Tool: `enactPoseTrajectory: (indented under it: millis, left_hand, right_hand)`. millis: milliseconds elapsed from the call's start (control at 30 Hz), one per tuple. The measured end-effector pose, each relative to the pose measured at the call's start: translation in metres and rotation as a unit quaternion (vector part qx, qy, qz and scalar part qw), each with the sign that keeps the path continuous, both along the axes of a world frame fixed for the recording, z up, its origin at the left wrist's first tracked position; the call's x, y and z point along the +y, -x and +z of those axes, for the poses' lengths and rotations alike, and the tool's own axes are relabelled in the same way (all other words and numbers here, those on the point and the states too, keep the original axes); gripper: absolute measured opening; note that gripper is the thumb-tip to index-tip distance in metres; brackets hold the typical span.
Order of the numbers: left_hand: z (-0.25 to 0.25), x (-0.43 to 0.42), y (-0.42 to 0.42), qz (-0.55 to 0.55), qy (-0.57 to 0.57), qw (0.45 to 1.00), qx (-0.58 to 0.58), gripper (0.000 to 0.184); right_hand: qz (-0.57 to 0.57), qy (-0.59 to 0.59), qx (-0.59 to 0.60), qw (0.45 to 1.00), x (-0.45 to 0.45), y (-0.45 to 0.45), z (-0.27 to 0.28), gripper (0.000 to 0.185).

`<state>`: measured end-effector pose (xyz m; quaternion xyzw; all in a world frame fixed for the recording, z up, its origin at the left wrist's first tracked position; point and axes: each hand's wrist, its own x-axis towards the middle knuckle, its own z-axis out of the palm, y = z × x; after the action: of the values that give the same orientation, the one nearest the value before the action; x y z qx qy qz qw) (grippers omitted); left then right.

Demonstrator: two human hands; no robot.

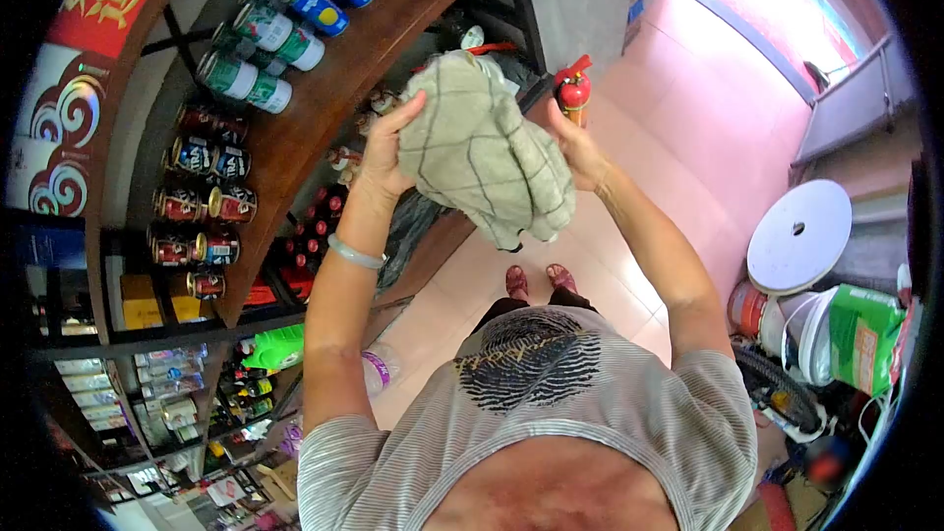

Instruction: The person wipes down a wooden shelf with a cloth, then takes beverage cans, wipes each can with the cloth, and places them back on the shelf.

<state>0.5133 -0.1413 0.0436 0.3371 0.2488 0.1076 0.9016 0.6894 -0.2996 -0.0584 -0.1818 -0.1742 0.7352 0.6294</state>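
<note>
Nearest, a striped shirt (629, 374) is seen, and beyond it a pale bangle (356, 253) is worn on the left wrist. Up front, the checked cloth (472, 138) is held between the hands, over the tiled floor (634, 280). Its left edge is pinched by the left hand (385, 152), thumb in front, the other fingers hidden behind. By the right hand (582, 155) the folded side is met, thumb raised; whether those fingers are closed cannot be told.

A light, soft, floppy handful, by the look of it! Nothing slippery or fragile is suggested, though loose folds could sag if only one edge were pinched. The gathered right side and the upper left edge seem best taken, several layers together.

Farther off, drink cans (261, 39) are lined up on the wooden shelf (393, 15), and a red fire extinguisher (573, 93) is stood on the floor.
</note>
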Motion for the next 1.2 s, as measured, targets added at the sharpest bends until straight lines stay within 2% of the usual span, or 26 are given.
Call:
enactPoseTrajectory:
  millis: [100, 167, 233, 267, 333, 400, 467, 533, 600, 633, 667, 733, 767, 800, 867, 900, 933, 967, 1033, 1133, 1200]
  left_hand:
    - [-0.003, 0.000, 0.002, -0.016, -0.011, 1.000, 0.021, 0.041]
    - [0.004, -0.008, 0.007, -0.023, -0.019, 0.999, 0.016, 0.042]
    - [0.004, -0.006, 0.009, -0.045, -0.004, 0.999, -0.030, 0.042]
    - [0.004, -0.004, 0.004, -0.039, 0.010, 0.998, -0.047, 0.041]
    - [0.001, -0.004, -0.009, -0.032, 0.044, 0.996, -0.078, 0.040]
    - [-0.011, -0.003, -0.017, -0.016, 0.040, 0.996, -0.074, 0.042]
    - [-0.030, 0.008, -0.021, -0.001, 0.033, 0.999, -0.038, 0.046]
    - [-0.049, 0.019, -0.011, 0.014, 0.031, 0.999, 0.031, 0.052]
    - [-0.055, 0.029, 0.015, 0.031, 0.049, 0.998, -0.010, 0.059]
    - [-0.054, 0.036, 0.030, 0.034, 0.056, 0.997, -0.030, 0.063]
    - [-0.054, 0.037, 0.049, 0.008, 0.117, 0.989, -0.087, 0.070]
    - [-0.058, 0.040, 0.095, -0.003, 0.092, 0.989, -0.112, 0.071]
    - [-0.062, 0.040, 0.117, -0.009, 0.081, 0.989, -0.123, 0.072]
    - [-0.067, 0.038, 0.137, 0.056, 0.070, 0.992, -0.087, 0.070]
    - [-0.082, 0.028, 0.174, 0.183, 0.051, 0.982, -0.015, 0.066]
    - [-0.090, 0.022, 0.193, 0.239, 0.064, 0.969, 0.002, 0.060]
    - [-0.096, 0.017, 0.209, 0.294, 0.077, 0.953, 0.018, 0.054]
    - [-0.101, 0.012, 0.222, 0.321, 0.064, 0.945, 0.025, 0.053]
    - [-0.109, 0.001, 0.245, 0.370, 0.045, 0.927, 0.052, 0.050]
    - [-0.104, -0.006, 0.260, 0.385, 0.026, 0.920, 0.065, 0.042]
    - [-0.094, -0.002, 0.260, 0.381, -0.023, 0.920, 0.089, 0.039]
  right_hand:
    - [0.016, 0.021, -0.175, 0.984, -0.012, -0.009, 0.001, 0.073]
    - [0.039, 0.040, -0.248, 0.967, -0.022, -0.018, -0.017, 0.070]
    - [-0.021, -0.028, -0.057, 0.998, -0.034, -0.009, -0.011, 0.065]
    - [-0.048, -0.055, 0.042, 0.996, -0.034, -0.009, -0.005, 0.063]
    - [-0.147, 0.113, -0.020, 0.982, -0.016, 0.016, 0.026, 0.057]
    - [-0.231, 0.030, -0.218, 0.948, -0.004, 0.025, 0.022, 0.047]
    - [-0.213, -0.004, -0.257, 0.943, -0.002, 0.031, 0.036, 0.046]
    - [-0.193, -0.002, -0.192, 0.962, -0.001, 0.037, 0.042, 0.048]
    - [-0.184, 0.038, -0.025, 0.982, 0.001, 0.034, 0.042, 0.053]
    - [-0.147, -0.028, 0.041, 0.988, 0.007, 0.030, 0.040, 0.054]
    - [-0.100, -0.089, 0.106, 0.985, 0.013, 0.026, 0.037, 0.057]
    - [-0.151, -0.034, 0.016, 0.988, 0.032, 0.038, 0.063, 0.061]
    - [-0.155, -0.059, -0.006, 0.986, 0.047, 0.038, 0.080, 0.060]
    - [-0.161, -0.083, -0.028, 0.983, 0.062, 0.038, 0.096, 0.061]
    - [-0.149, -0.074, -0.199, 0.966, 0.090, 0.048, 0.112, 0.052]
    - [-0.141, -0.072, -0.285, 0.945, 0.104, 0.056, 0.121, 0.047]
    - [-0.175, -0.109, -0.422, 0.883, 0.118, 0.068, 0.132, 0.029]
    - [-0.225, -0.175, -0.482, 0.829, 0.135, 0.091, 0.146, 0.024]
    - [-0.278, -0.376, -0.594, 0.655, 0.183, 0.124, 0.162, 0.032]
    - [-0.197, -0.330, -0.774, 0.504, 0.240, 0.192, 0.156, 0.043]
    - [-0.125, -0.322, -0.842, 0.414, 0.284, 0.232, 0.112, 0.049]
